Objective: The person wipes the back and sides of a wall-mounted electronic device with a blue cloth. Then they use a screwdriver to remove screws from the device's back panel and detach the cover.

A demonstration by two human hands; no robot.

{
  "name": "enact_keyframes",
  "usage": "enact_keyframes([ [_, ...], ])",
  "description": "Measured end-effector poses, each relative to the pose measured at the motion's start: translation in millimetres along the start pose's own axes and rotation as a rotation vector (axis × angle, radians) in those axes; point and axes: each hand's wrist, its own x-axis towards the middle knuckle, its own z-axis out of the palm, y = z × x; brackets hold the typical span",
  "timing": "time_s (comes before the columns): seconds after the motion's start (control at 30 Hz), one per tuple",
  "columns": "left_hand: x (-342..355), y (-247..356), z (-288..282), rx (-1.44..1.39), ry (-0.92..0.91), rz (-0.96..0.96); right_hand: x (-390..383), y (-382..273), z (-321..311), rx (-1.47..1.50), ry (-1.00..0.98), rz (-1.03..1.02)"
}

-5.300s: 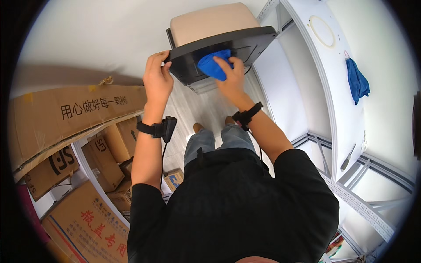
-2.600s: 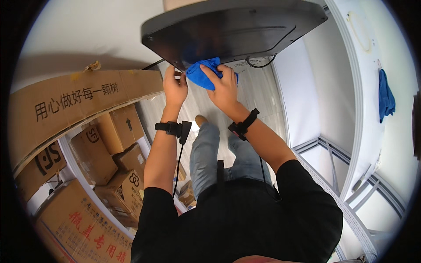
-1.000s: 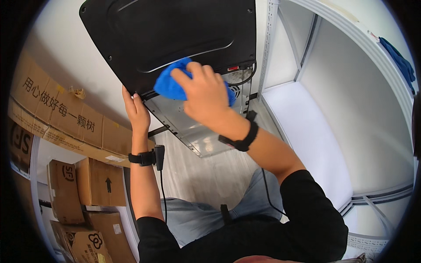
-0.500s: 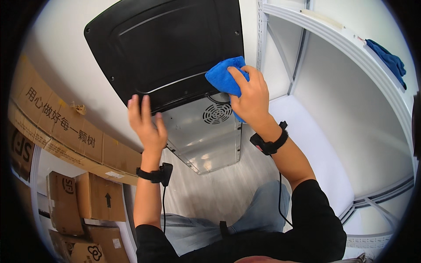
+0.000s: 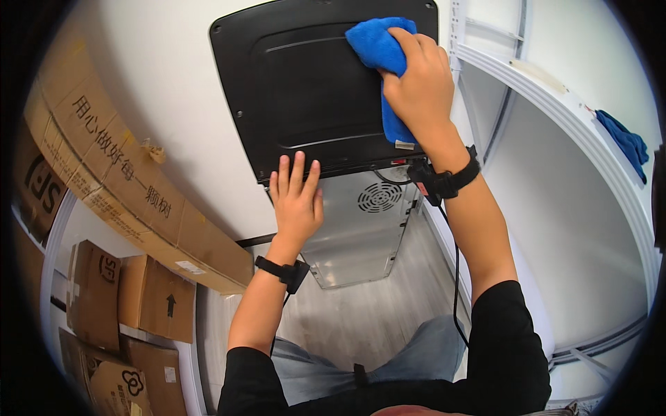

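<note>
In front of me stands a tall machine with a black panel [image 5: 312,90] on top and a grey metal body [image 5: 347,239] below, which has a round vent grille [image 5: 379,197]. My right hand [image 5: 424,87] is closed on a blue cloth [image 5: 378,43] and presses it against the upper right of the panel. Part of the cloth hangs below the hand, with a pale tag at its end. My left hand [image 5: 297,201] has its fingers stretched out, their tips on the panel's lower left edge. Both wrists wear black straps with small boxes and cables.
On the left a long cardboard box [image 5: 139,187] leans by the wall, above a shelf with several cartons [image 5: 156,298]. A white metal shelving frame [image 5: 555,90] rises on the right, with a dark blue cloth [image 5: 624,142] on its edge. Wood-look floor [image 5: 347,312] lies below.
My right hand has moved the blue cloth up the panel, away from its lower edge. My left hand has come to rest against the panel's lower edge. The whole view has shifted.
</note>
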Motion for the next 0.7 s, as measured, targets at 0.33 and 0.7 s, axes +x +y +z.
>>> enact_keyframes([
  [0.33,-5.0,-9.0,-7.0,-0.037,-0.011,0.037,14.0,-135.9,63.3,0.213,-0.082,-0.195],
  [0.7,-9.0,-8.8,-16.5,-0.059,-0.104,0.023,-12.2,-109.3,41.6,0.210,-0.196,-0.355],
])
